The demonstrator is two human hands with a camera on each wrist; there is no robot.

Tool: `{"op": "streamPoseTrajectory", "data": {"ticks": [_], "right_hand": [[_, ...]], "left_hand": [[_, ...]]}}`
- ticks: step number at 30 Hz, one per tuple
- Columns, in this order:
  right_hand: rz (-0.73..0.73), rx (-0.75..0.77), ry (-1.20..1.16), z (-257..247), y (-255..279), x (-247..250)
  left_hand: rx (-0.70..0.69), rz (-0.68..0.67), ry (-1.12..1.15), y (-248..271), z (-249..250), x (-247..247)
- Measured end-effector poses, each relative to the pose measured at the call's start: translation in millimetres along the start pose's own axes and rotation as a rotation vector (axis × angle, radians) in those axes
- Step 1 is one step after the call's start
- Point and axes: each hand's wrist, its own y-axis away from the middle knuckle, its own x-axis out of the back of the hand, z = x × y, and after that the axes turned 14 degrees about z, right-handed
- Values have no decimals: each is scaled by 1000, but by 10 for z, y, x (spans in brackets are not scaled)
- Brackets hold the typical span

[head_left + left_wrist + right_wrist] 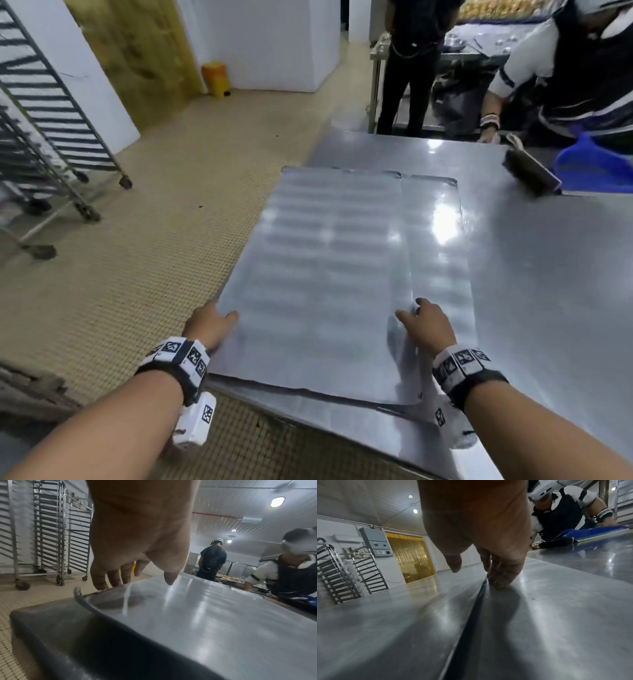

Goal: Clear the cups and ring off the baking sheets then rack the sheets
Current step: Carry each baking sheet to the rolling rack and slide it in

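Note:
Two bare steel baking sheets lie stacked and offset on the steel table (pixel 555 291). The top sheet (pixel 318 274) hangs over the table's left edge, and the lower sheet (pixel 442 260) shows as a strip along its right side. My left hand (pixel 212 325) grips the top sheet's left edge. In the left wrist view its thumb (pixel 169 578) lies on the sheet (pixel 205 615) and its fingers curl under the rim. My right hand (pixel 428 325) holds the right edge, fingers (pixel 501 578) tucked into the seam between the sheets. No cups or ring are in view.
Wheeled tray racks (pixel 58 113) stand on the tiled floor to the left. At the table's far right a person (pixel 582 68) leans in with a brush (pixel 529 174) and a blue dustpan (pixel 592 168). Another person (pixel 411 61) stands at a back table.

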Motion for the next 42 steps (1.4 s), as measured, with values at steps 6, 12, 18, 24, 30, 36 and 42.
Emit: {"op": "streamPoseTrajectory", "data": {"ticks": [6, 12, 18, 24, 30, 36, 42], "right_hand": [[20, -25, -23, -65, -305, -60], [27, -99, -14, -269, -677, -62], [90, -170, -42, -448, -1009, -104], [111, -248, -51, -563, -1201, -147], [153, -377, -142, -562, -1278, -209], [254, -484, -328, -466, -1272, -129], [336, -503, -422, -216, -1319, 277]], "left_hand": [[0, -26, 56, -298, 255, -32], [-37, -61, 92, -869, 501, -147], [-68, -74, 120, -1459, 772, -247], [-22, -99, 276, -1908, 935, -368], [0, -71, 446, -1957, 967, -547], [-38, -102, 520, -2031, 1143, -661], [-133, -129, 495, -1890, 1652, -841]]}}
